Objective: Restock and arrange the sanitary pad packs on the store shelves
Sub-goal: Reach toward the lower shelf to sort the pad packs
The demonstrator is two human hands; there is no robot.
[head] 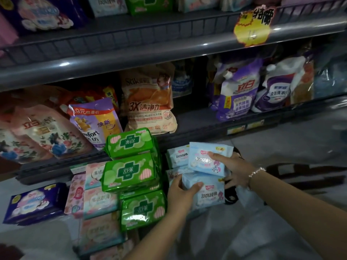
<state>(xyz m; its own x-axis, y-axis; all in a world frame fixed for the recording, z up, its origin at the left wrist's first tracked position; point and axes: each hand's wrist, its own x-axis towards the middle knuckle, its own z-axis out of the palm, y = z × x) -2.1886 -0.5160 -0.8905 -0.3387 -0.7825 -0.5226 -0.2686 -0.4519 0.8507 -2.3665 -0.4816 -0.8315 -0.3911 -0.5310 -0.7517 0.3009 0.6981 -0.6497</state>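
- The shelf unit (131,53) fills the view: a top tier with pad packs, and a middle tier (197,128) holding detergent refill pouches, among them a floral pouch (37,132), an orange-printed pouch (150,102) and a purple and white pouch (238,94).
- A yellow price sign (253,25) hangs on the front rail of the top tier, at the right.
- Low in front, packs stand piled: a stack of green packs (131,166) three high, pale pink packs (97,203) to its left and a dark blue pack (35,201) furthest left.
- Just right of the green stack sits a group of light blue packs (177,156) (printed "100%").
- The left hand (181,192) has its fingers curled over the top edge of the lower light blue pack (208,194), thumb laid across the front face, gripping it.
- The right hand (232,169) holds the upper light blue pack (206,160) from its right side: thumb on the front, the other fingers wrapped behind and mostly hidden.
- The upper pack rests tilted directly above the lower one, their edges touching or overlapping; both lie between the two hands.
- A beaded bracelet (256,172) circles the right wrist.
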